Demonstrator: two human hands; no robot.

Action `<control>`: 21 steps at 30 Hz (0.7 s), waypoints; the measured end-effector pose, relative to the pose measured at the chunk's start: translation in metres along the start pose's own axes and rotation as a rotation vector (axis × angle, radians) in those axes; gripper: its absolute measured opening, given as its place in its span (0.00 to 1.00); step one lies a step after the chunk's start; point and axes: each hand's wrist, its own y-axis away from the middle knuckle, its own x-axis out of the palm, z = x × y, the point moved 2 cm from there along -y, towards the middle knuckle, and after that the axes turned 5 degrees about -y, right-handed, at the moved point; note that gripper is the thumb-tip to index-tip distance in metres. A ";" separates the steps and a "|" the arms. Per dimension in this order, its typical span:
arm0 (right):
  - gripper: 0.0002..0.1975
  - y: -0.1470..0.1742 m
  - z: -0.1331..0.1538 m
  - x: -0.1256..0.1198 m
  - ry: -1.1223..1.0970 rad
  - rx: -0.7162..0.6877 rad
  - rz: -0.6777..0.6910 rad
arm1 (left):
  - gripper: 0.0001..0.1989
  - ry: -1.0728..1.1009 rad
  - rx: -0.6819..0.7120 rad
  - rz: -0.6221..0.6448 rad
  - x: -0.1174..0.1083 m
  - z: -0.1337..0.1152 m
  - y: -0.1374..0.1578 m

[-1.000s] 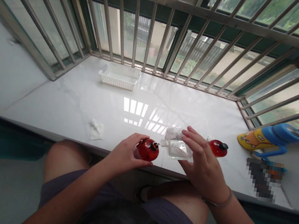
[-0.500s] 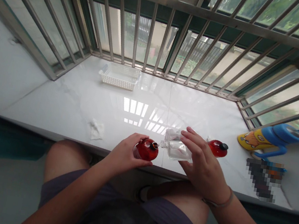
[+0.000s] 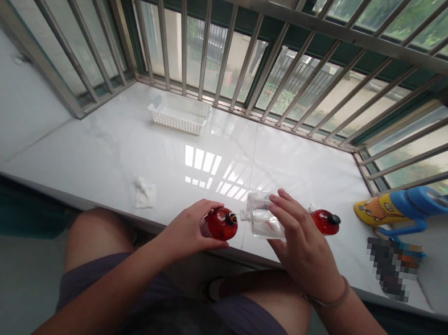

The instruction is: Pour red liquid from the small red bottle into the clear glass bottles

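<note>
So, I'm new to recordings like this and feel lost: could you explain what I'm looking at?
No machine here: these are a person's two bare hands, seen by a head-worn camera looking forward and down. The left hand holds a red bottle; the right hand holds a clear bottle sideways, its neck pointing toward the red one. On the white surface are a white basket near the window bars, a crumpled white scrap at left, and, to the right, a capped red bottle, a blue-and-yellow flask and some pixelated items.

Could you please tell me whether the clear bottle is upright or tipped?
Tipped: the right hand holds the clear bottle sideways, its neck toward the left hand.
</note>
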 end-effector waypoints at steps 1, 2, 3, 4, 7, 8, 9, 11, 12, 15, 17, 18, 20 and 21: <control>0.36 0.000 0.000 0.000 0.001 -0.002 -0.002 | 0.39 0.003 -0.002 0.004 0.000 0.000 0.000; 0.36 -0.001 0.000 0.000 0.000 -0.001 -0.005 | 0.39 0.005 -0.003 0.008 0.001 -0.001 0.000; 0.36 -0.001 0.000 0.000 -0.001 0.001 -0.009 | 0.39 0.007 -0.003 0.011 0.001 -0.001 0.000; 0.36 -0.001 0.000 0.000 -0.004 0.004 -0.012 | 0.39 0.008 -0.001 0.012 0.001 -0.001 0.000; 0.36 -0.002 0.000 -0.001 -0.008 0.006 -0.005 | 0.39 0.009 0.006 0.011 0.002 -0.001 0.000; 0.36 -0.002 0.000 -0.001 -0.006 0.004 0.000 | 0.39 0.010 0.006 0.011 0.002 -0.001 0.000; 0.36 -0.002 0.000 -0.001 -0.004 0.001 0.004 | 0.39 0.010 0.006 0.010 0.002 -0.001 0.000; 0.37 -0.001 -0.001 -0.001 0.004 -0.005 0.013 | 0.39 0.009 0.003 0.010 0.002 -0.001 -0.001; 0.37 -0.001 -0.001 -0.001 0.008 -0.008 0.017 | 0.39 0.007 0.003 0.010 0.002 -0.001 -0.001; 0.38 0.000 -0.003 -0.001 0.018 -0.013 0.024 | 0.39 0.002 0.008 0.007 0.001 -0.001 -0.002; 0.38 0.001 -0.003 -0.001 0.019 -0.012 0.026 | 0.39 0.001 0.008 0.003 0.001 -0.001 -0.002; 0.38 0.001 -0.003 -0.001 0.019 -0.011 0.027 | 0.39 0.002 0.007 0.002 0.001 -0.001 -0.002; 0.38 0.001 -0.004 -0.001 0.019 -0.007 0.029 | 0.39 0.003 0.004 0.000 0.001 -0.001 -0.002; 0.38 0.001 -0.004 -0.001 0.018 -0.007 0.029 | 0.39 0.004 0.003 0.001 0.001 -0.001 -0.002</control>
